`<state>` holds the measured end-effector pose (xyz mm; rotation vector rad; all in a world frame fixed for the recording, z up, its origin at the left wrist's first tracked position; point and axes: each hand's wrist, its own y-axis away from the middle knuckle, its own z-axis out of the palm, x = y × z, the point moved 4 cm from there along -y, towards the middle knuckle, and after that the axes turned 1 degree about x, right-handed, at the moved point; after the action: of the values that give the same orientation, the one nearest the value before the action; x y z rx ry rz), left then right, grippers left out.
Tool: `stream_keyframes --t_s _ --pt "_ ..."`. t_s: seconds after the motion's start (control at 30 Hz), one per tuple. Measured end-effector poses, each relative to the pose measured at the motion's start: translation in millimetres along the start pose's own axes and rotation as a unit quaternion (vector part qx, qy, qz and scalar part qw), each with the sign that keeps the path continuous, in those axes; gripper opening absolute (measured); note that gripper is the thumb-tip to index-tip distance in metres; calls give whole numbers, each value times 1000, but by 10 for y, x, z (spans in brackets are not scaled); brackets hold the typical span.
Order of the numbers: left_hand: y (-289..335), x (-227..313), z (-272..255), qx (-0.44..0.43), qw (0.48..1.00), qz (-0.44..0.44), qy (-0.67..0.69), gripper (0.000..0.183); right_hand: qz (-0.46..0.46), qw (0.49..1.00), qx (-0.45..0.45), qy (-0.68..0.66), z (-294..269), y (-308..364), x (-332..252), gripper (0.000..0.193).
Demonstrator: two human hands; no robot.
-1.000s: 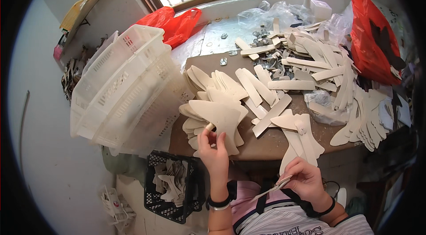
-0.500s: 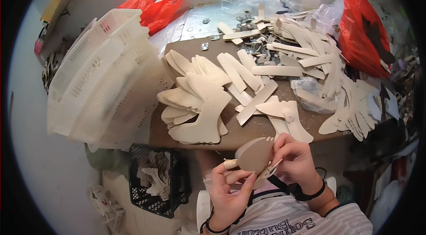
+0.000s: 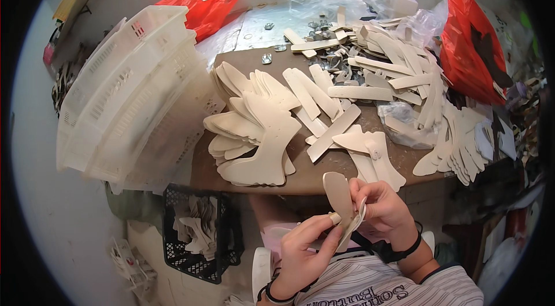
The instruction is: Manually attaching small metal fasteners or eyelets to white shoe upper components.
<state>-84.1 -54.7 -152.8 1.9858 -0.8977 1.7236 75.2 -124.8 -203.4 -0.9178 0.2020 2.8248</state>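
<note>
Just off the table's near edge, I hold a cream sandal upper piece [image 3: 337,193] in both hands. My left hand [image 3: 303,248] pinches its lower part between thumb and fingers, with a pale cover on one fingertip. My right hand [image 3: 381,207] is closed on a narrow, pale folded part at the right side of the piece. Whether a buckle is under these fingers I cannot tell. On the table beyond lie a fanned stack of cream upper pieces [image 3: 263,138], loose cream straps [image 3: 332,132], and a piece with a round fastening [image 3: 378,155].
White plastic baskets [image 3: 124,98] lean at the left. A black crate [image 3: 191,236] with cut pieces stands below. Metal buckles [image 3: 266,58] and a heap of straps [image 3: 393,54] lie farther back. Red bags [image 3: 468,45] and more cut pieces [image 3: 457,147] are at the right.
The held piece has turned from lying broad-side to standing more upright. My left hand has shifted right, closer to the right hand; both still hold the piece.
</note>
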Motion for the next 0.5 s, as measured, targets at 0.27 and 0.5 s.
stream_keyframes --t_s 0.27,0.5 --pt "-89 33 -1 -26 999 -9 47 15 46 999 -6 17 -85 -40 43 17" --pt "-111 55 -10 -32 999 11 21 16 3 983 19 184 25 -3 -135 20"
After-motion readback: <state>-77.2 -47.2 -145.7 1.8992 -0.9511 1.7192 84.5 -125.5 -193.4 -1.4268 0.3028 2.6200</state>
